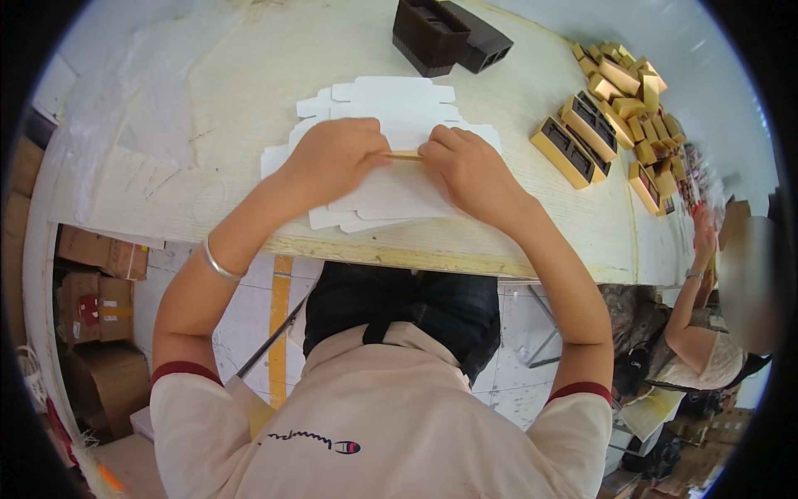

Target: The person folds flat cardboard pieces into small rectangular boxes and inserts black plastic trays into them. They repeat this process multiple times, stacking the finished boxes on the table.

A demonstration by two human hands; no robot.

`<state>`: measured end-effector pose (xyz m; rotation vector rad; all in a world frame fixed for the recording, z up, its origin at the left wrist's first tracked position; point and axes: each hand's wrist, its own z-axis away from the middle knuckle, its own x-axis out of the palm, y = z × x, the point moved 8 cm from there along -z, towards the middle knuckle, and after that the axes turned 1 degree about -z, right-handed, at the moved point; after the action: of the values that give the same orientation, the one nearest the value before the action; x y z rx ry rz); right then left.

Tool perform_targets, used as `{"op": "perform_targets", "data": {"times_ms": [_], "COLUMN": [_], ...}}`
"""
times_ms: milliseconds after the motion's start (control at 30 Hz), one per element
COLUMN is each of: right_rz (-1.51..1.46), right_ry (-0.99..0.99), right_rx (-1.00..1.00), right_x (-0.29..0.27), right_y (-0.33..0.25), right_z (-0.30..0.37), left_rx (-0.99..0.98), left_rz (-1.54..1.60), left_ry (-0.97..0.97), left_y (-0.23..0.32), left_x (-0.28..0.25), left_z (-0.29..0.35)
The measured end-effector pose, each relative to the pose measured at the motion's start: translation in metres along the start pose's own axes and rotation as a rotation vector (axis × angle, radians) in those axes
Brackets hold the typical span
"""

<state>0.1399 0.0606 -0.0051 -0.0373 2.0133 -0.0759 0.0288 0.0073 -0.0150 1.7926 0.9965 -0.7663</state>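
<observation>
Left hand (332,158) and right hand (465,166), centre of the frame: both lie knuckles-up with fingers curled, each closed on one end of a small gold strip (405,155) held level between them, just above the white card. Bench (249,75): a pale wooden top filling the upper half of the frame, its front edge running across the middle. Clear plastic sheet (150,83), upper left, lying crumpled on the bench. Stack of flat white die-cut card blanks (391,108), centre, directly beneath both hands and spreading out behind them. Heap of gold box parts (636,108), upper right, loosely piled near the bench edge. Two dark brown ridged trays (449,33), top centre, touching one another. Two open gold boxes with dark inserts (578,141), right of centre, just beside the heap. Silver bangle (218,264), on the left wrist, lower left of the hands.
</observation>
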Motion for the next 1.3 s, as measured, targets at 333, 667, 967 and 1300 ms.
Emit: {"op": "perform_targets", "data": {"times_ms": [333, 667, 967, 1300], "right_rz": [-0.32, -0.29, 0.216, -0.507], "right_ry": [-0.146, 0.185, 0.158, -0.124], "right_rx": [0.545, 0.125, -0.204, 0.381], "right_x": [-0.01, -0.043, -0.059, 0.016], "right_y": [0.052, -0.066, -0.059, 0.004], "right_z": [-0.023, -0.013, 0.054, 0.003], "left_rx": [0.041, -0.418, -0.469, 0.081], "left_rz": [-0.441, 0.965, 0.796, -0.162], "left_ry": [0.392, 0.316, -0.117, -0.039], "left_y": [0.028, 0.023, -0.02, 0.067], "left_x": [-0.051, -0.026, -0.028, -0.037], "left_z": [-0.007, 0.027, 0.014, 0.018]}}
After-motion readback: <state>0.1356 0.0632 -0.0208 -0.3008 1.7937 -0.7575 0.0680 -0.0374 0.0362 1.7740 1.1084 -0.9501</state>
